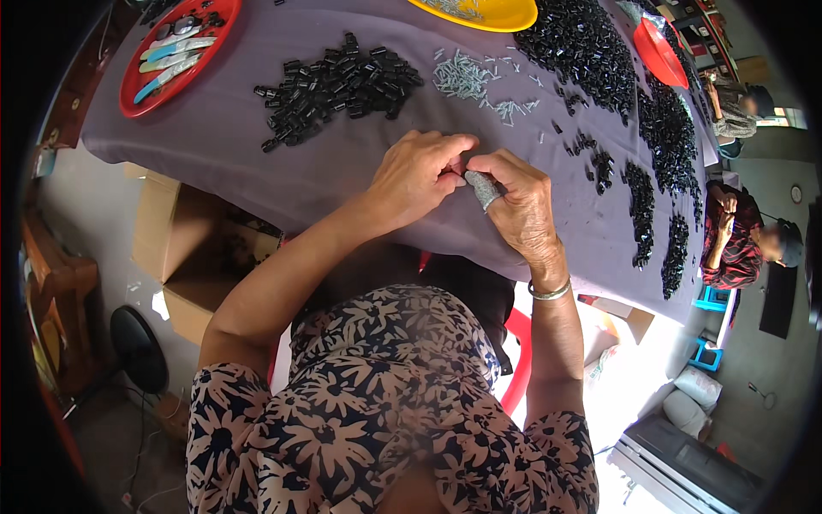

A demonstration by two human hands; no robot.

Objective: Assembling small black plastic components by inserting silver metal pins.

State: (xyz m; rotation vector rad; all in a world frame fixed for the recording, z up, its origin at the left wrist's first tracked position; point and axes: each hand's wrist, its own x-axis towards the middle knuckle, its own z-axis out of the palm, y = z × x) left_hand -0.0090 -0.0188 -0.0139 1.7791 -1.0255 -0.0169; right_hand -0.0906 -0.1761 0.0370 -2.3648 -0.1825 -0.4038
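1. The left hand (417,176) and right hand (518,199) are meeting fingertip to fingertip on the grey cloth (257,163), pinching a small part too tiny to identify.
2. A grey thumb cot (485,188) is covering the right thumb.
3. The black parts pile (338,84) is lying at eleven o'clock, the metal pins (467,79) at twelve.

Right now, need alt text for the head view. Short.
Seen from above, a person's left hand and right hand meet fingertip to fingertip, pinching a tiny part over a grey-covered table. A heap of small black parts and a scatter of small metal pins lie beyond the hands.
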